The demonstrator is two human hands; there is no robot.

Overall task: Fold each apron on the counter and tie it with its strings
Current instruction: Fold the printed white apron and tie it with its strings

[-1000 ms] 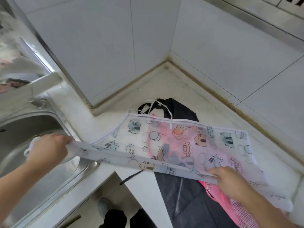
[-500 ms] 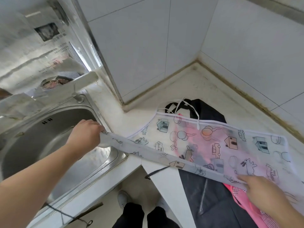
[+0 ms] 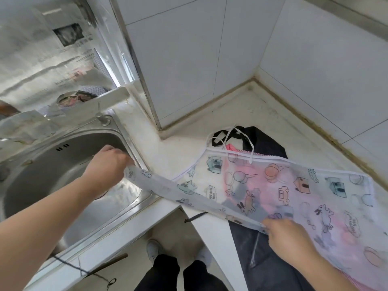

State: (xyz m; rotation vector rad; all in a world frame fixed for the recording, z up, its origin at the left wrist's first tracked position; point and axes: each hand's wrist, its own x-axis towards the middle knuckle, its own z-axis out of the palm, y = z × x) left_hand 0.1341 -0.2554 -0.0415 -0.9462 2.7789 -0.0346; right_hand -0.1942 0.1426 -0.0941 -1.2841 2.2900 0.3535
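Two hands stretching printed apron edge, fold in progress

Two hands well apart, each clamped on the near folded edge of the printed apron (image 3: pixel 279 185). Left hand (image 3: pixel 109 166) pinches the far-left end, held in the air over the sink (image 3: pixel 63 164). Right hand (image 3: pixel 287 238) grips the same edge lower right, over the surface (image 3: pixel 178 148) front.

Apron is thin, translucent, cartoon print; looks very light and floppy, probably a bit slick. No stiffness, so it sags wherever unsupported. Best held at hemmed edges or corners, kept taut between both hands as now; white neck loop (image 3: pixel 241 141) and strings could snag.

Location: draped across the corner surface, on top of a black apron (image 3: pixel 266 143) and a pink apron (image 3: pixel 231 147) showing through underneath. Black one hangs over the front edge.

Orientation: long axis runs upper left to lower right, roughly along the stretched fold line. Bib and neck loop point to the back wall, left of centre. Right end runs out of view.

Judgement: lengthwise fold underway, tying not started.
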